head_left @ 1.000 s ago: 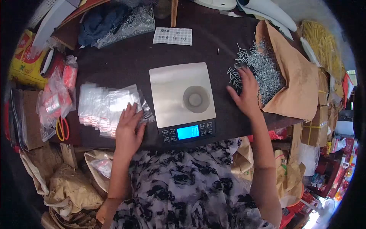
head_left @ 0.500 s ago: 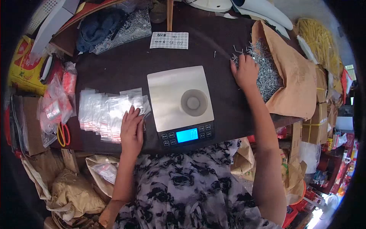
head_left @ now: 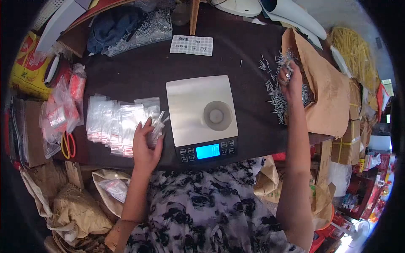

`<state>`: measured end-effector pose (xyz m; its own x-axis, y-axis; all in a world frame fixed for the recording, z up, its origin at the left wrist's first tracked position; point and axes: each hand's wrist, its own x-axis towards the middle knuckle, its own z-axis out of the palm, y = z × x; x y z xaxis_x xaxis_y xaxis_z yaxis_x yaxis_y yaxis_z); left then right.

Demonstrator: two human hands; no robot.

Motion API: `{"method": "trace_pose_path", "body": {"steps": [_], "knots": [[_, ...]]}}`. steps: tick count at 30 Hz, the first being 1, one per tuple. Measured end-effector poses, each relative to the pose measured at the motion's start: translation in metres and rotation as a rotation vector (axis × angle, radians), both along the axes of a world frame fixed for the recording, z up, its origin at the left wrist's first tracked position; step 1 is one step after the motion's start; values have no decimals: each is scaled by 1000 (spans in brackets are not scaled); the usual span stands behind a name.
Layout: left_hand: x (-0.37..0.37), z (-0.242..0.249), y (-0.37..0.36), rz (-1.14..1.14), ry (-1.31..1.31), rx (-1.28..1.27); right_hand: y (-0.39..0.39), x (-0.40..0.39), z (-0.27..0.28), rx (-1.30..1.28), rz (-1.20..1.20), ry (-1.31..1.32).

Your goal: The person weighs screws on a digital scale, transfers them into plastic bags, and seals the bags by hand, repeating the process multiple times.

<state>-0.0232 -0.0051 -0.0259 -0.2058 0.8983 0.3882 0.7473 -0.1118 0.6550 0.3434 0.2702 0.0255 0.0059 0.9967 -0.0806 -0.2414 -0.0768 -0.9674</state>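
- Fabric with a black-and-white pattern was seen nearest the camera, worn by the person at the edge of the dark surface.
- A digital scale was set on the surface straight ahead, its blue display lit and a small round dish resting on its steel plate.
- The left hand was laid at the near edge of a spread of small clear zip bags, left of the scale; its fingers were curled and one bag was pinched between thumb and fingertips, its end lifted towards the scale.
- Scissors with orange handles and bags with red contents were seen further left.
- The right hand was raised over a heap of small metal nails, right of the scale; its fingers were drawn together around some nails.
- The heap was spilled from an opened brown paper wrapping at the right edge of the surface.
- A white gridded label sheet was lying beyond the scale.
- A clear bag of metal parts and a dark blue cloth were lying at the far left.
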Motion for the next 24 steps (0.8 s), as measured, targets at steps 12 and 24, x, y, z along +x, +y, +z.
{"method": "trace_pose_path", "body": {"steps": [12,24], "knots": [[-1,-7,0,20,-134,6,-80,-96,-1,-232,450,542],[-1,-5,0,57,-49,6,-131,-145,8,555,247,-626]]}}
